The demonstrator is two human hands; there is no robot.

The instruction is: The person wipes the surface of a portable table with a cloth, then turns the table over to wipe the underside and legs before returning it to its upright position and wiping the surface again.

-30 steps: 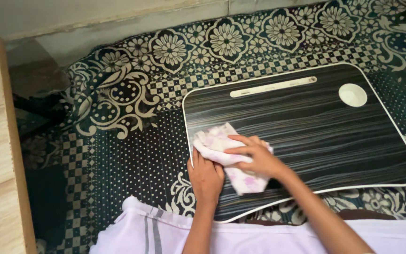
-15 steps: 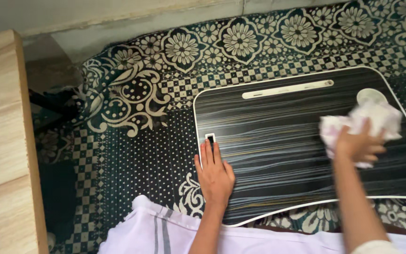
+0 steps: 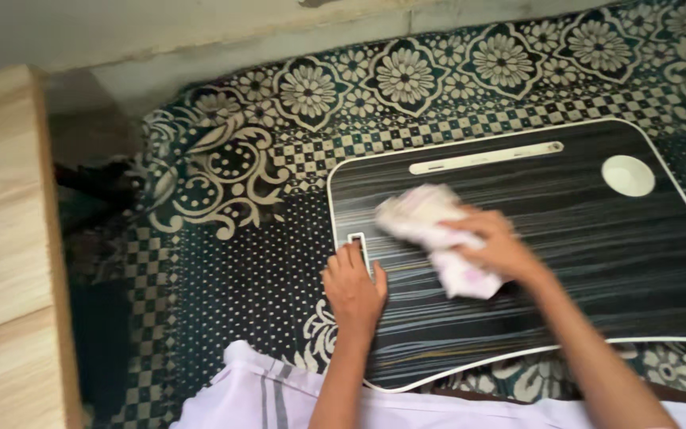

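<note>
1. The right hand has its fingers curled down over a crumpled white cloth with a faint pink print, pressing it flat on the dark wood-grain lap desk. The cloth lies on the left half of the board, just right of the left hand.
2. The left hand is spread open and holds nothing; its palm lies on the desk's near-left edge, and the fingertips touch a small white-framed slot in the board.
3. Progress, as a judgement: the wiping is well under way. The board shows no obvious dirt or wet streaks, though blur hides fine marks, so I cannot tell which part is finished. The far strip by the long white groove and the round white cup recess at far right are not under the cloth now.
4. Against half a second ago: the cloth and right hand have swept from the far-right corner, by the recess, back to the left half. The left hand has kept its place.
5. Around: a dark green patterned rug beneath, and a pale wooden panel at left.
</note>
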